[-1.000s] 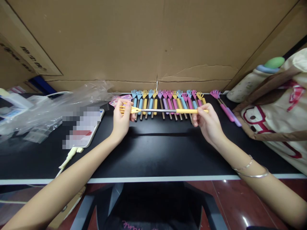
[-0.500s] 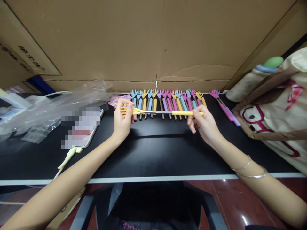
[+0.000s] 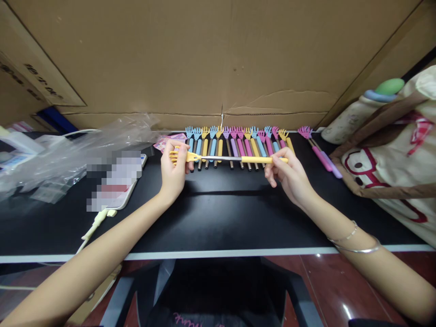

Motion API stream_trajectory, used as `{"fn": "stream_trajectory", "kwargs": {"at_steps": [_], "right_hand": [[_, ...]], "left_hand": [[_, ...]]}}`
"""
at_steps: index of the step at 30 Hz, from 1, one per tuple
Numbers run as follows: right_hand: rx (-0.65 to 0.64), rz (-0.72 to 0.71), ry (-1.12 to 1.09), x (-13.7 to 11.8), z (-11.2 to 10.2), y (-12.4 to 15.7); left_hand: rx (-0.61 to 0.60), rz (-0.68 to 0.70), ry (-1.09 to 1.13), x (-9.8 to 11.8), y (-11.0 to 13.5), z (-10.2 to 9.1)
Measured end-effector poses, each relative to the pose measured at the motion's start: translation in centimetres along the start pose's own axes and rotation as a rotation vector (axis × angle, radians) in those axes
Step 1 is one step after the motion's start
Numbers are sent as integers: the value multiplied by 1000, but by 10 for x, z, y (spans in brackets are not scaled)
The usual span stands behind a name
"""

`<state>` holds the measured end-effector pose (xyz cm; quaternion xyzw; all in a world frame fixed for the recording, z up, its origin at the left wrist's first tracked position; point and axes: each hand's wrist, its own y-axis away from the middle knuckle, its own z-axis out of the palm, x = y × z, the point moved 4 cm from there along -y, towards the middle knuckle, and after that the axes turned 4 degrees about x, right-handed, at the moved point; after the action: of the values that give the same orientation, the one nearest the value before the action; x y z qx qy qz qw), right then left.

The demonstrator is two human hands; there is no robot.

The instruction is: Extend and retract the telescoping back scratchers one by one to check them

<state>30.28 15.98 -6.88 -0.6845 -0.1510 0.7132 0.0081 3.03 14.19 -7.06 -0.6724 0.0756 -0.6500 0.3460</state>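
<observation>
Yellow back scratcher (image 3: 231,158) held level between both hands: left hand (image 3: 173,171) pinches the claw end, right hand (image 3: 289,176) grips the handle. Risk: a loose pinch drops it onto the row of scratchers (image 3: 238,146) just beyond the fingertips, scattering them

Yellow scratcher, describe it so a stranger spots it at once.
On the desk, a row of scratchers lies by the cardboard wall. The yellow scratcher crosses that row, left hand at its claw, right hand on its grip. It alone is held sideways.
</observation>
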Motion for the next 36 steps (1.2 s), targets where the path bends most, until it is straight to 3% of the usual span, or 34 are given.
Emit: {"fn": "stream_trajectory", "kwargs": {"at_steps": [8, 15, 26, 36], "right_hand": [[87, 52, -33, -1, -9, -6], [15, 76, 13, 7, -8, -6], [66, 21, 154, 3, -7, 0], [29, 12, 221, 6, -11, -2]], "left_hand": [[-58, 16, -25, 6, 2, 5], [-42, 65, -59, 6, -1, 0], [-51, 110, -50, 6, -1, -2], [-40, 126, -88, 9, 3, -3]]}}
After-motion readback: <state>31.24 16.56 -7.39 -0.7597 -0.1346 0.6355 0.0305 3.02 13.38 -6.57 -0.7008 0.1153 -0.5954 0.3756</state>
